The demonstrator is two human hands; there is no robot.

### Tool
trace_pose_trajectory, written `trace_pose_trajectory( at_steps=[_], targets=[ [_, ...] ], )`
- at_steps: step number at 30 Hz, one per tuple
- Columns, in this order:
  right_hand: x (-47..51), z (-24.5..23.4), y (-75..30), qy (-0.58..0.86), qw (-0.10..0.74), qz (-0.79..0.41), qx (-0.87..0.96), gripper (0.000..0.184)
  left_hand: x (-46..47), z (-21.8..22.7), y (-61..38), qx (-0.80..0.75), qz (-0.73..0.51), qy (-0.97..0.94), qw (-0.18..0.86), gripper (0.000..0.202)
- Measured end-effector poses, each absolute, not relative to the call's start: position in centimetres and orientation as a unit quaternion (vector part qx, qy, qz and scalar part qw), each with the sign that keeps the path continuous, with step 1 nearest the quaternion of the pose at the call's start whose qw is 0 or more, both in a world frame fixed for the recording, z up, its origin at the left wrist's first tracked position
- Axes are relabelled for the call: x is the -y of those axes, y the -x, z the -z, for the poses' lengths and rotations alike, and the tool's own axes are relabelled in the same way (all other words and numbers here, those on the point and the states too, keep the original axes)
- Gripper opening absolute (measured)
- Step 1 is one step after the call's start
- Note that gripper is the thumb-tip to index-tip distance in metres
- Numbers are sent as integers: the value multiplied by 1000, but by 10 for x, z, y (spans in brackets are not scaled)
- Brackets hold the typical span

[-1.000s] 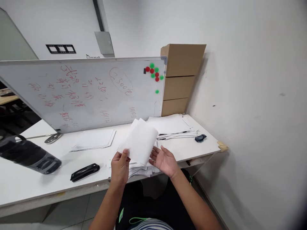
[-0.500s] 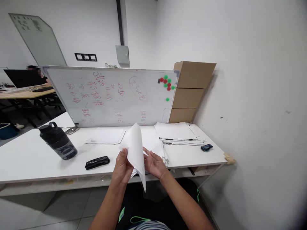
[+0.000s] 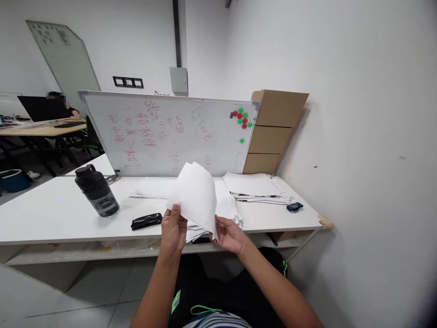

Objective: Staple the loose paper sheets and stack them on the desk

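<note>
White sheets of paper are held up and bent between my two hands, above the table's front edge. My left hand grips their lower left corner, its thumb on the near face. At the lower right corner, my right hand pinches the edge; some of its fingers are hidden behind the paper. Beneath and beyond the sheets lies a loose paper stack on the white table. A black stapler rests left of my left hand.
A dark water bottle stands on the table at left. Behind leans a whiteboard with red writing and magnets, beside cardboard boxes. More papers and a small dark object lie at right. A person sits far left.
The sheets have turned from nearly edge-on to showing their broad face. My right hand has gone from open fingers beside the paper to pinching its lower right corner. The camera view has shifted slightly.
</note>
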State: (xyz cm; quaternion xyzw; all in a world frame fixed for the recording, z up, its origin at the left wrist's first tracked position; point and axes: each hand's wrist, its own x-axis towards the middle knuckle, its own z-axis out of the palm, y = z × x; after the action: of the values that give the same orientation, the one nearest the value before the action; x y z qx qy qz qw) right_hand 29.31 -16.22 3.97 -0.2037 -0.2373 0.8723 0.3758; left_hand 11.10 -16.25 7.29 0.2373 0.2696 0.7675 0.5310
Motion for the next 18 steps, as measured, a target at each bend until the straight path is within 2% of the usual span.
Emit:
trace_pose_trajectory(
  at_steps=[2, 4, 7, 11, 15, 18],
  targets=[
    [152, -51, -300, 227, 459, -813, 277, 25, 162, -71, -109, -294, -779, -247, 495, 39],
    [139, -60, -310, 257, 534, -730, 340, 30, 161, -70, -103, -321, -786, -268, 456, 37],
    [119, -66, -328, 332, 594, -584, 441, 36, 153, -71, -90, -363, -765, -328, 419, 38],
    [96, -62, -345, 398, 578, -470, 536, 33, 130, -74, -74, -402, -667, -441, 446, 47],
    [80, -54, -346, 400, 543, -455, 582, 34, 97, -68, -75, -434, -579, -495, 481, 56],
    [68, -47, -344, 402, 535, -472, 573, 42, 76, -61, -82, -434, -546, -503, 510, 59]
  ],
)
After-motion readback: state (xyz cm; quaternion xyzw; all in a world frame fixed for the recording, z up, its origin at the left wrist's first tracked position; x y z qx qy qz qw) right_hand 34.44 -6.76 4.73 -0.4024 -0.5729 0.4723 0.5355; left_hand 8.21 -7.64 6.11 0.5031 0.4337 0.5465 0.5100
